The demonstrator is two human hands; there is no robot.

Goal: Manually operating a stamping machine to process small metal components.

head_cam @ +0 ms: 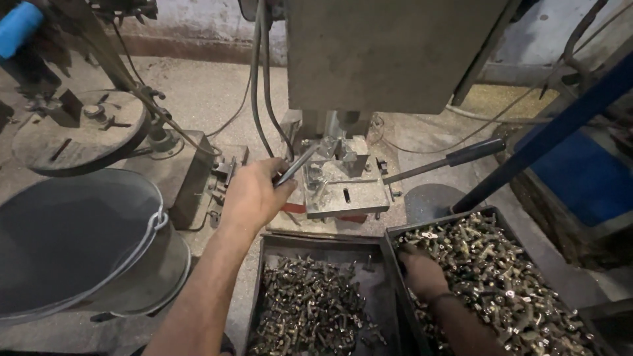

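My left hand grips a slim metal rod whose tip reaches the fixture block under the grey press machine. My right hand is palm-down in the right metal tray, its fingers buried among several small brass-coloured parts; what the fingers hold is hidden. A second tray with more such parts lies between my forearms.
A large grey metal bucket stands at the left. Behind it is a round machine table. A lever with a black grip sticks out right of the fixture. A blue frame bar slants at the right. Cables hang by the press.
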